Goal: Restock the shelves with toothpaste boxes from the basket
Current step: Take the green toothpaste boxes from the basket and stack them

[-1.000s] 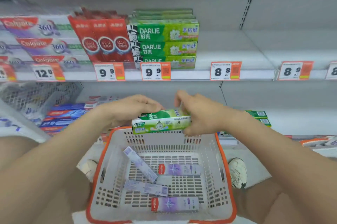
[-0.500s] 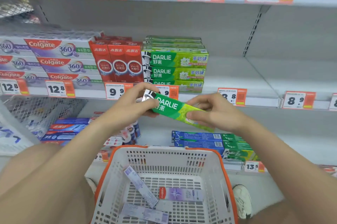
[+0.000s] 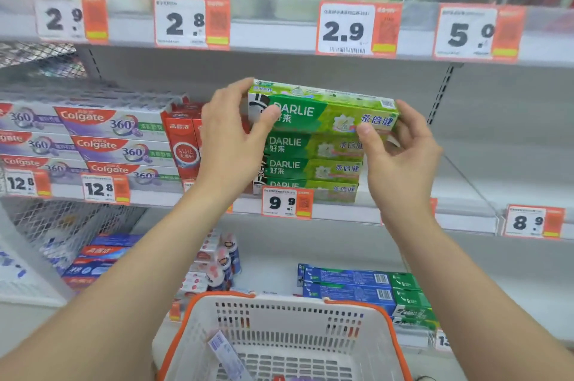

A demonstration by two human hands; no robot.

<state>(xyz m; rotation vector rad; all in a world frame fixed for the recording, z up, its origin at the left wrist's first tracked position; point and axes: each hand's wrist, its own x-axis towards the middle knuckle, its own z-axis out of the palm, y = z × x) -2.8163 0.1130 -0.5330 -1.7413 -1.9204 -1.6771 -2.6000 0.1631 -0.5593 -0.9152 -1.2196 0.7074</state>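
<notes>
Supermarket shelving in pale grey fills the view, with orange-edged price tags along each shelf edge. On the middle shelf (image 3: 456, 185), a stack of green Darlie toothpaste boxes (image 3: 313, 168) stands behind the 9.9 price tag (image 3: 285, 203). Red toothpaste boxes (image 3: 183, 144) stand just left of the stack, and Colgate 360 boxes (image 3: 115, 138) lie farther left.

Both hands hold one Darlie toothpaste box (image 3: 329, 115) level and lengthwise directly over that stack, front face toward the camera. Whether it already rests on the top box cannot be told. The left hand (image 3: 230, 138) has its grip closed on the box's left end, with the thumb across the front face and the fingers over the top. The right hand (image 3: 400, 157) has its grip closed on the right end, with the thumb at the lower front edge and the fingers curled behind.

Near the bottom, a white basket with an orange rim (image 3: 279, 318) sits between the forearms. A purple toothpaste box (image 3: 226, 352) lies tilted inside it. On the lower shelf to the right, beyond the basket, lie blue and green toothpaste boxes (image 3: 351, 284).
</notes>
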